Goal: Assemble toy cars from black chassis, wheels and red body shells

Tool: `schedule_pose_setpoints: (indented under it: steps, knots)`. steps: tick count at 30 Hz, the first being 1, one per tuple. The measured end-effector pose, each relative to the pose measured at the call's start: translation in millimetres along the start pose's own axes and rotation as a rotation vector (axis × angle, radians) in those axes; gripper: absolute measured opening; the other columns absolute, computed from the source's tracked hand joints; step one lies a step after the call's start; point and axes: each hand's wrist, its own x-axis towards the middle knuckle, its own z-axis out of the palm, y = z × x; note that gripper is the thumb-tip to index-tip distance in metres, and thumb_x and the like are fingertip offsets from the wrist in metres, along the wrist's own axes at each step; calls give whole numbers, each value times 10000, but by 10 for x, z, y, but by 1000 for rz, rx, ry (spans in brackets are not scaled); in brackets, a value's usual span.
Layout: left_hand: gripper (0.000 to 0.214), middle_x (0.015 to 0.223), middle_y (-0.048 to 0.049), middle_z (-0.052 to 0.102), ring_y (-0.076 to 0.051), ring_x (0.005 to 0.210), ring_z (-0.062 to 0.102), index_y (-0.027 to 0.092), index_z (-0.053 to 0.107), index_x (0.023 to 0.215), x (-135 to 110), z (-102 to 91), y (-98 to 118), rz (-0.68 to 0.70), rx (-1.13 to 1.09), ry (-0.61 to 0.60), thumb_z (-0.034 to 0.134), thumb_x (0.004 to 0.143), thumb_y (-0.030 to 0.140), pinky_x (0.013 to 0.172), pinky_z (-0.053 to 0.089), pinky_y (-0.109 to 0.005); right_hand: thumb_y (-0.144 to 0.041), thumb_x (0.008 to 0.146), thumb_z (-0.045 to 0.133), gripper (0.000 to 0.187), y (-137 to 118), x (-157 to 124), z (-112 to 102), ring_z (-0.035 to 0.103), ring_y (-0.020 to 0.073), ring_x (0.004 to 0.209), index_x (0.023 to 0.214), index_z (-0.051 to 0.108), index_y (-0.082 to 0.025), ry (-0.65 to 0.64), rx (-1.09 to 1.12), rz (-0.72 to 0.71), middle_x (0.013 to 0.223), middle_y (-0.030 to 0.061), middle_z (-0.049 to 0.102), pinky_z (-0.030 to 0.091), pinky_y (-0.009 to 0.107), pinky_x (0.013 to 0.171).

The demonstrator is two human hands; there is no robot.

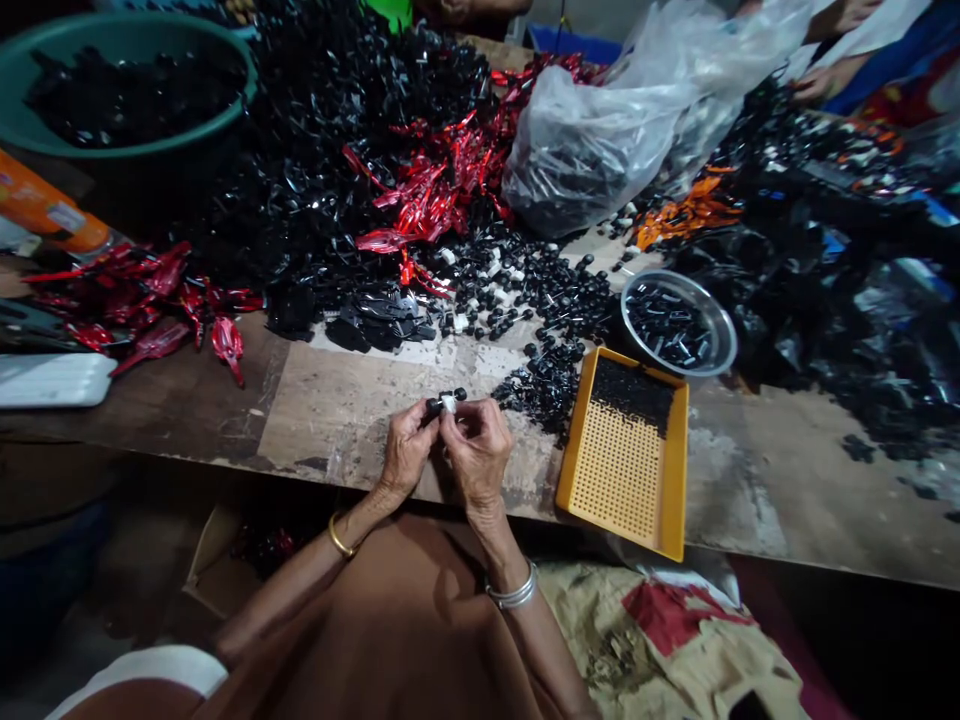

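Over the front edge of the table, my left hand (409, 447) and my right hand (478, 450) meet with bent fingers. Both pinch a small white block with black wheels (448, 402); the fingertips hide part of it. The black wheel at its left end lies against my left fingers, and my right thumb and fingers are at the white part. Beyond my hands lies a heap of black wheels on axles (551, 290), with white blocks (495, 265) scattered among them. To the right of my right hand is a pile of small black parts (544, 390).
A yellow perforated tray (574, 470) with small black pieces stands right, by a clear round bowl (731, 340). Behind are black parts (330, 150), red shells (427, 195) and a plastic bag (592, 140). A green basin (251, 85) is far left. Other people's hands (825, 80) show at the back.
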Motion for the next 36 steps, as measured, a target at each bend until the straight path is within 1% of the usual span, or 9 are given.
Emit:
schedule_pose_setpoints:
  steps: [6, 15, 19, 22, 25, 28, 31, 34, 36]
  knots:
    - [223, 773, -22, 698, -174, 746, 593, 149, 697, 835, -5, -13, -9, 13, 20, -8, 640, 757, 350, 731, 461, -255, -278, 833, 575, 140, -15, 2, 16, 522, 114, 590, 721, 552, -196, 11, 47, 93, 696, 1, 582, 445, 242, 550]
    - [134, 755, -20, 667, -186, 776, 592, 171, 681, 811, -39, -20, -41, 100, 125, 25, 616, 776, 283, 778, 453, -266, -309, 819, 596, 167, -37, 13, -43, 517, 106, 562, 705, 565, -191, -17, 116, 179, 679, -6, 591, 446, 237, 544]
    - [129, 724, -20, 663, -188, 763, 598, 167, 681, 783, -28, -31, -56, 73, 124, 31, 620, 769, 280, 768, 462, -270, -312, 832, 581, 188, -18, 8, 2, 524, 120, 584, 685, 547, -199, 20, 31, 108, 667, 0, 586, 446, 247, 562]
    - [171, 763, -23, 685, -188, 782, 611, 158, 696, 845, -1, -42, -44, 31, 36, -7, 633, 759, 291, 778, 470, -275, -340, 843, 586, 209, 5, 14, 9, 519, 128, 599, 693, 538, -202, 14, 31, 83, 665, -2, 573, 449, 257, 592]
    - [259, 826, -33, 711, -190, 803, 626, 146, 703, 917, 10, -44, -1, -36, -76, -57, 669, 727, 318, 772, 480, -275, -410, 803, 641, 235, 44, 57, -65, 508, 128, 632, 826, 571, -187, 13, 54, 122, 819, 32, 594, 450, 269, 615]
    - [317, 847, -43, 720, -198, 814, 637, 140, 708, 946, -19, -51, 43, -103, -157, -143, 698, 701, 341, 769, 487, -280, -425, 763, 677, 310, 88, 103, -185, 517, 141, 704, 946, 594, -189, -94, 143, 149, 930, 46, 596, 448, 273, 644]
    - [326, 867, -46, 721, -200, 821, 639, 150, 714, 953, -54, -90, 73, -138, -161, -240, 706, 700, 355, 774, 486, -282, -384, 784, 651, 189, 105, 87, -233, 527, 149, 735, 838, 606, -208, -240, 237, 152, 813, 0, 595, 435, 269, 680]
    - [305, 862, -48, 718, -205, 825, 631, 156, 723, 908, -29, -198, 134, -143, -61, -249, 721, 677, 355, 762, 480, -277, -376, 790, 647, 180, 91, 41, -147, 532, 156, 766, 800, 589, -206, -222, 257, 156, 798, -3, 592, 432, 277, 717]
    - [293, 826, -47, 712, -207, 801, 624, 153, 723, 855, 31, -337, 207, -155, 19, -209, 744, 629, 337, 741, 477, -276, -384, 796, 648, 188, 94, 61, -59, 545, 159, 775, 821, 596, -205, -273, 299, 136, 813, 5, 598, 439, 280, 722]
